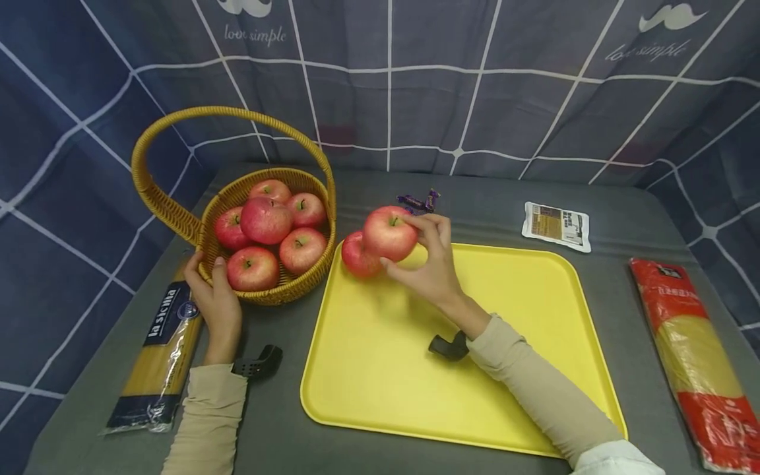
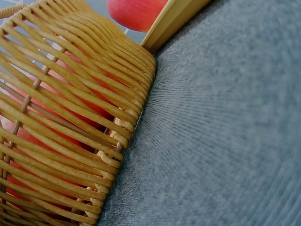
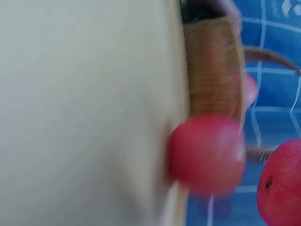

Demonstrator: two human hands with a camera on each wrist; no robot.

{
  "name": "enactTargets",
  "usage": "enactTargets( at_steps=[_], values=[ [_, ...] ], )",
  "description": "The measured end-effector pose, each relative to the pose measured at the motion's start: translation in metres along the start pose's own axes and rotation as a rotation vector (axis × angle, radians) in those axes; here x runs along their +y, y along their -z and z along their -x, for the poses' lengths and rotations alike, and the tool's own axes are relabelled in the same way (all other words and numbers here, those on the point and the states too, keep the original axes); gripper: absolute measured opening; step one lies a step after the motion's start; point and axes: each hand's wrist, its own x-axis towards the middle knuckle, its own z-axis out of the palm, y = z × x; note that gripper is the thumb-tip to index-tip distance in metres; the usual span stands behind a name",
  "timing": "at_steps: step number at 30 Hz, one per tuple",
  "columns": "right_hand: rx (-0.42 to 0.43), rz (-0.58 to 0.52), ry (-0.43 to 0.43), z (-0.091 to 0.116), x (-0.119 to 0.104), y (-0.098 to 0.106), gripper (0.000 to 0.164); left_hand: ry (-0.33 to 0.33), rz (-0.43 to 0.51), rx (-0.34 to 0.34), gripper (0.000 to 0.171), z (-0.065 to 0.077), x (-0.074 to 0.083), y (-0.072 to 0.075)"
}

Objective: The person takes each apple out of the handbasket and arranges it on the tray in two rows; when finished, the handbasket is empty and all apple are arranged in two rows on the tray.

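In the head view my right hand (image 1: 435,270) holds a red apple (image 1: 388,234) between thumb and fingers, above the far left corner of a yellow tray (image 1: 380,376). Just behind it a second apple (image 1: 357,257) rests on that tray, partly covered. The right wrist view shows the held apple (image 3: 283,183) at its right edge and the tray apple (image 3: 207,155), blurred. On the left, my left hand (image 1: 218,310) grips the near rim of a wicker basket (image 1: 297,289) with a tall handle. Several apples (image 1: 267,221) are heaped in this basket.
A spaghetti pack (image 1: 157,356) lies left of the basket. Small purple-wrapped candies (image 1: 420,200) sit behind the tray, a white sachet (image 1: 556,226) at the back right. Along the right side lies a red and yellow pack (image 1: 691,356). A checked curtain (image 1: 415,99) hangs behind.
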Motion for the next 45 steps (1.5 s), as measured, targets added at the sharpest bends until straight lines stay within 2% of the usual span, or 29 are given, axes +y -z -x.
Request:
enactTargets(
  at_steps=[6,13,21,28,35,40,45],
  values=[
    [-0.036,0.113,-0.114,0.017,0.028,0.04,0.066,-0.003,0.005,-0.008,0.043,0.014,0.028,0.0],
    [-0.11,0.163,-0.18,0.025,0.047,0.056,0.064,-0.01,0.011,-0.006,0.043,0.012,0.026,-0.001],
    [-0.209,0.14,-0.154,0.032,0.056,0.052,0.065,0.004,-0.01,-0.005,0.044,0.004,0.009,0.002],
    [-0.252,0.207,-0.171,0.034,0.051,0.051,0.069,0.001,0.007,-0.01,0.043,0.013,0.025,0.001],
    [-0.208,0.205,-0.159,0.032,0.037,0.053,0.073,0.003,0.01,-0.011,0.043,0.014,0.027,-0.001],
    [-0.192,0.122,-0.118,0.024,0.016,0.047,0.066,0.001,0.016,-0.003,0.042,0.013,0.027,-0.001],
    [-0.229,0.037,-0.019,0.011,-0.003,0.023,0.064,-0.001,0.018,-0.012,0.043,0.013,0.026,-0.001]
  ],
)
